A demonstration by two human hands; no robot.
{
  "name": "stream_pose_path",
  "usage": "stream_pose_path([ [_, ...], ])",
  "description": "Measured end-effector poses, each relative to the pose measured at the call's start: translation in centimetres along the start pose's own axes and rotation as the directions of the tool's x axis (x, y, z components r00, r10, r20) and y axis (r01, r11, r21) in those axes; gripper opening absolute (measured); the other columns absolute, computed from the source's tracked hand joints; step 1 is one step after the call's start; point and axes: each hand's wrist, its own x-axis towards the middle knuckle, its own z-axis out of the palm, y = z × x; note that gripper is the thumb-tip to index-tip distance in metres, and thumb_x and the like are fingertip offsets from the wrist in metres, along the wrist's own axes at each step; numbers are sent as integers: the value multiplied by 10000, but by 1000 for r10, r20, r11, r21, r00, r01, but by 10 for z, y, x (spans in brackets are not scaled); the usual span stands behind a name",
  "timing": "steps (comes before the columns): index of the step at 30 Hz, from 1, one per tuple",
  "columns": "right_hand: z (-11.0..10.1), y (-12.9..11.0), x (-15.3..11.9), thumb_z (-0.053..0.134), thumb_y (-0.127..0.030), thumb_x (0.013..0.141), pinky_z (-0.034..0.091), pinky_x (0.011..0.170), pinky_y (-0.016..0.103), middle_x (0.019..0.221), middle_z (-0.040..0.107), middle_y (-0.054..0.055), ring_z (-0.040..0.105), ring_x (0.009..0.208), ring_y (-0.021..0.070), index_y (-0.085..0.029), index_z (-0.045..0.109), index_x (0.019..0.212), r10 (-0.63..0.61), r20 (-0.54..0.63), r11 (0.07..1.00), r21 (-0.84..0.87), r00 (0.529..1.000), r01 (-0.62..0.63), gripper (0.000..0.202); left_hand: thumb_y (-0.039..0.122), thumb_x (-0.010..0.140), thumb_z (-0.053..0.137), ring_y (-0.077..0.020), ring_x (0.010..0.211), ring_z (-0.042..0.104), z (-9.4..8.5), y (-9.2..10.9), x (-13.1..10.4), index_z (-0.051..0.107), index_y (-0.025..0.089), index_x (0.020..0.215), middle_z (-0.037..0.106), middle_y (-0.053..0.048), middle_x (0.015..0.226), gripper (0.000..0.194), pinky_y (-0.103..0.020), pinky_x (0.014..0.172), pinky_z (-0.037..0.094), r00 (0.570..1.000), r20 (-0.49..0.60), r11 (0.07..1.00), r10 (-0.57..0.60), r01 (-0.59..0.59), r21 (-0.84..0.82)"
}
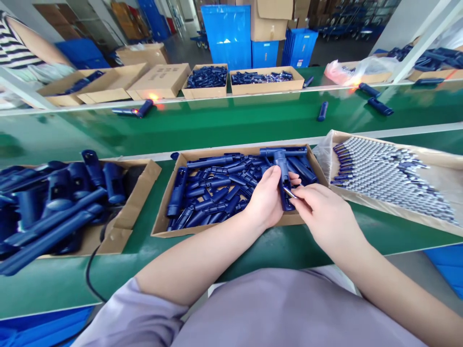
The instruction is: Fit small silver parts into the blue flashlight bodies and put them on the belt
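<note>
My left hand (266,196) is wrapped round a dark blue plastic tubular housing (280,161), held tilted above the middle cardboard box. An open slot shows near the housing's lower end. Between thumb and fingers, my right hand (321,212) pinches a small slim silvery part (289,193) at that slot. How far the part sits inside it, I cannot tell. Beneath and behind my hands, the cardboard box (195,232) holds many blue plastic pieces (217,188). To the right, a plastic-lined tray (405,208) bears rows of small silvery and blue parts (383,168).
On the left, another carton (141,197) is heaped with larger blue housings (60,188), and a black cable (88,270) hangs beside it. Across the green belt (231,120), small boxes (267,87) of parts line the far side. A person in a striped sleeve (18,43) is at far left.
</note>
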Motion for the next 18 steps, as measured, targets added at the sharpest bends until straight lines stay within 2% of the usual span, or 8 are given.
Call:
stream_pose_path([
  [3, 9, -3, 0, 542, -232, 923, 510, 785, 317, 927, 668, 51, 635, 919, 192, -196, 628, 909, -13, -52, 999, 46, 999, 16, 94, 308, 966, 439, -139, 740, 640, 0, 0, 0, 567, 170, 967, 652, -44, 817, 188, -260, 696, 512, 1000, 2, 1000, -12, 12, -19],
  [6, 20, -7, -2, 520, -258, 941, 507, 801, 335, 887, 642, 60, 614, 890, 192, -196, 644, 888, -10, -88, 995, 96, 996, 18, 148, 294, 965, 439, -137, 724, 639, -1, 1, 1, 568, 169, 953, 640, -38, 803, 180, -271, 706, 519, 999, -42, 998, -19, 17, -54],
  [10, 29, -11, -4, 508, -263, 944, 490, 768, 370, 877, 612, 81, 562, 836, 208, -178, 683, 1001, -53, -146, 998, 34, 988, 59, 203, 312, 973, 420, -130, 711, 635, -1, 4, 2, 585, 163, 932, 623, -35, 786, 226, -277, 721, 527, 995, -64, 992, -71, 64, -108],
  [13, 29, -12, -9, 510, -235, 937, 482, 858, 403, 1009, 633, 112, 563, 960, 234, -147, 659, 1125, -124, -169, 992, -19, 978, 122, 255, 331, 976, 411, -134, 679, 634, -1, 4, 0, 587, 166, 939, 618, -32, 771, 244, -313, 721, 543, 995, -41, 988, -91, 85, -132],
  [16, 27, -12, -18, 524, -206, 926, 449, 955, 426, 1149, 641, 131, 543, 1116, 262, -110, 600, 1231, -177, -149, 983, -83, 973, 166, 328, 335, 975, 412, -140, 657, 637, 0, 4, -1, 584, 167, 936, 617, -31, 751, 243, -329, 710, 553, 995, -35, 988, -93, 87, -131],
  [18, 26, -16, -25, 527, -196, 925, 431, 976, 428, 1229, 632, 116, 516, 1204, 268, -126, 554, 1294, -187, -122, 977, -122, 975, 173, 377, 347, 976, 410, -137, 651, 635, 0, 4, -1, 587, 162, 924, 613, -32, 738, 261, -334, 720, 557, 995, -39, 987, -92, 86, -137],
])
